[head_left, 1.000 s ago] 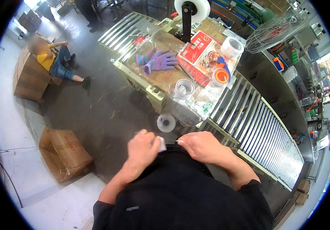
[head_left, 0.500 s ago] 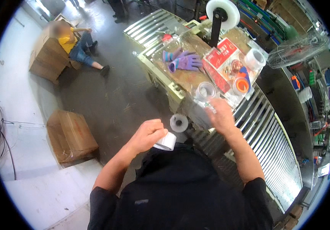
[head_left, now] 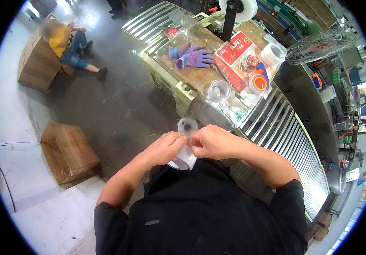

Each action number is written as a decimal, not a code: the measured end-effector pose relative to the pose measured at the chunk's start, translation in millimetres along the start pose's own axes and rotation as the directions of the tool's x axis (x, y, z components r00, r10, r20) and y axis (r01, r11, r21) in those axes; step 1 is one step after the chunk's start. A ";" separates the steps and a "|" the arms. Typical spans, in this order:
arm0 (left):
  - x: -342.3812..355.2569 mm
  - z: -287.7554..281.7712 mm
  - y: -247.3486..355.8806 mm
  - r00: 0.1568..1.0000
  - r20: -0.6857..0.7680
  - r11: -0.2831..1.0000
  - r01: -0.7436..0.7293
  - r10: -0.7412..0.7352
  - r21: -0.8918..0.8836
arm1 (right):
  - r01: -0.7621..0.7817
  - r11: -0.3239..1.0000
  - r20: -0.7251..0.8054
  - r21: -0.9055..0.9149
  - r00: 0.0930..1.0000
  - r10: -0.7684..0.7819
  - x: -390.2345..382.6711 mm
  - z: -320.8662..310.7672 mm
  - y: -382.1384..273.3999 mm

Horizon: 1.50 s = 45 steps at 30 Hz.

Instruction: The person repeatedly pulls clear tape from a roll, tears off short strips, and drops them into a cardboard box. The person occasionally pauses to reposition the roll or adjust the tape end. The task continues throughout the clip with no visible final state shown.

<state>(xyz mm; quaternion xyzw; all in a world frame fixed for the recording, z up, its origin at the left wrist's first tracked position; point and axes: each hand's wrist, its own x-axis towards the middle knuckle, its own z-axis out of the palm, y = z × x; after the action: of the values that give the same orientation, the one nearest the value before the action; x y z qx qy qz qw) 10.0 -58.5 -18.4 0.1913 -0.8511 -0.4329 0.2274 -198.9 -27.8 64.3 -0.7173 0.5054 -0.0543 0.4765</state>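
White tape roll (head_left: 187, 155) in left hand (head_left: 165, 148)

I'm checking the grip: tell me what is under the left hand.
The lower part of a white tape roll shows below the left hand, one round end in view. Its upper part is covered by that hand; whatever the right hand may pinch is hidden too.

Right hand (head_left: 210, 142) back from beside the roller conveyor (head_left: 272, 117) to the tape roll (head_left: 187, 154), near the left hand (head_left: 165, 148)
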 end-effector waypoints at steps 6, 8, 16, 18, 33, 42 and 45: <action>5.6 6.9 3.0 0.942 0.197 0.954 0.291 -0.272 -0.072 | -0.036 0.999 -0.007 0.039 0.999 0.036 2.5 16.0 16.2; 8.9 8.3 11.2 0.891 0.257 0.910 0.406 -0.374 -0.083 | -0.056 0.992 0.026 0.109 0.998 0.053 0.0 19.9 25.0; 21.2 9.8 15.2 0.828 0.319 0.846 0.519 -0.462 -0.121 | -0.113 0.908 0.096 0.404 0.992 0.080 0.5 27.7 54.9; 18.1 14.0 12.7 0.815 0.335 0.824 0.543 -0.472 -0.160 | -0.096 0.843 0.104 0.529 0.993 0.048 0.1 39.0 66.1; 28.1 14.6 10.2 0.947 0.223 0.933 0.279 -0.230 -0.225 | -0.303 0.090 0.307 0.949 0.951 -0.038 -11.3 72.8 83.2; 1.6 5.7 47.0 0.712 -0.186 0.722 0.692 -0.677 0.023 | 0.079 0.363 -0.104 0.928 0.994 0.047 -6.0 75.5 59.0; -1.0 13.8 45.0 0.671 -0.114 0.652 0.645 -0.733 -0.398 | 0.058 0.568 -0.099 0.821 0.994 0.042 -3.0 67.4 49.1</action>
<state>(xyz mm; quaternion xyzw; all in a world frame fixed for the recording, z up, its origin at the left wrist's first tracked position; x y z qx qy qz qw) -2.6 -24.2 11.2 0.5185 -0.5904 -0.5907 0.1835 -195.7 15.2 -7.2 -0.4120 0.4439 -0.3232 0.7271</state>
